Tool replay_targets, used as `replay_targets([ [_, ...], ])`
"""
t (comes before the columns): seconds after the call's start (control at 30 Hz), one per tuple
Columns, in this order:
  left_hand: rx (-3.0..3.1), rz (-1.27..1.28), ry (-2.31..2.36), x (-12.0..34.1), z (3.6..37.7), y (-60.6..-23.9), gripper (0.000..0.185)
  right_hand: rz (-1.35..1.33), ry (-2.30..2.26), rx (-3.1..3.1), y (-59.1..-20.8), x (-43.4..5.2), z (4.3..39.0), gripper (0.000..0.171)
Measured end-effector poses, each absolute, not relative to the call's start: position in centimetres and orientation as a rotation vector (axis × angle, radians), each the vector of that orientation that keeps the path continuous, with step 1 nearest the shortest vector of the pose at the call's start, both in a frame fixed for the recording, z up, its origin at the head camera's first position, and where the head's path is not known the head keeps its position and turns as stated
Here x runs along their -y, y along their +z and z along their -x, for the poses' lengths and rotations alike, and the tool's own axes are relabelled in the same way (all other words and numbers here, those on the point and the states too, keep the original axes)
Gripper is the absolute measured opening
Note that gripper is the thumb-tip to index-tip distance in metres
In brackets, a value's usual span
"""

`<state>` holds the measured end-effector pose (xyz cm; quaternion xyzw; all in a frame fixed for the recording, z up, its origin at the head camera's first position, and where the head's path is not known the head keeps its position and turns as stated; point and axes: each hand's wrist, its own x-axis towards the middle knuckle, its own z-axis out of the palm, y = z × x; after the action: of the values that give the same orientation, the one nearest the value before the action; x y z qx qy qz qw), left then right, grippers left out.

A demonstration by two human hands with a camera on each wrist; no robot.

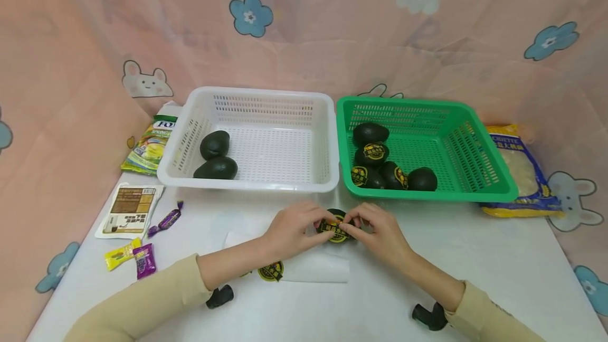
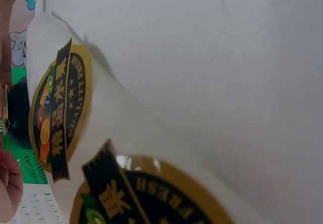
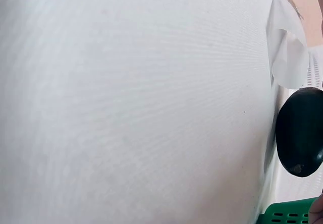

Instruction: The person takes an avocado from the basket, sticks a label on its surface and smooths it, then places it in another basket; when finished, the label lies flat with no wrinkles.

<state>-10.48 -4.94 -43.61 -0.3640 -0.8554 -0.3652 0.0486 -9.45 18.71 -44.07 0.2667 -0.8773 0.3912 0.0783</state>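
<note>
Both hands pinch one avocado [image 1: 336, 225] on the counter [image 1: 427, 257] — left hand [image 1: 290, 231] steadies, right hand [image 1: 380, 234] presses sticker [image 1: 335, 229] flat

Two bare hands, left hand [image 1: 291, 228], right hand [image 1: 380, 232]. Long beige sleeves [image 1: 157, 294] reach wrists. Black wrist-camera mount [image 1: 220, 296] under each forearm.

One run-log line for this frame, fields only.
left hand: holds avocado | right hand: pinches sticker on it | white basket: two avocados | green basket: five
</note>
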Motion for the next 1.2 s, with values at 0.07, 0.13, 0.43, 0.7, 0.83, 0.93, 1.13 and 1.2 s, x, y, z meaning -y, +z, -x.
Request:
replay_targets([
  [0.07,2.575,1.154,-0.991,4.9,10.5,-43.6,0.032,-0.805,1.165,2.628,-44.1,-18.7,9.5,0.019],
  [0.13,2.586,1.140,-0.913,4.9,10.6,-43.6,0.040,-0.822,1.153,2.627,-44.1,-18.7,9.5,0.021],
  [0.43,2.636,1.080,-0.966,5.0,10.6,-44.4,0.045,-0.820,1.142,2.697,-43.9,-18.7,9.3,0.030],
  [0.7,2.682,1.327,-0.969,4.1,11.5,-44.2,0.068,-0.267,1.776,2.827,-42.4,-19.8,8.9,0.023],
  [0.83,2.716,1.384,-0.908,3.3,11.9,-44.0,0.062,0.126,2.227,2.641,-41.4,-20.7,8.9,0.042],
  [0.93,2.692,1.419,-0.898,3.0,11.9,-43.8,0.057,0.407,2.493,2.389,-40.8,-21.2,9.0,0.046],
  [1.13,2.563,1.608,-1.074,2.0,12.1,-39.5,0.058,0.629,2.642,2.112,-40.2,-21.8,9.2,0.034],
  [1.2,2.568,1.619,-1.119,1.0,13.5,-36.9,0.058,0.654,2.640,2.089,-40.2,-21.9,9.3,0.026],
])
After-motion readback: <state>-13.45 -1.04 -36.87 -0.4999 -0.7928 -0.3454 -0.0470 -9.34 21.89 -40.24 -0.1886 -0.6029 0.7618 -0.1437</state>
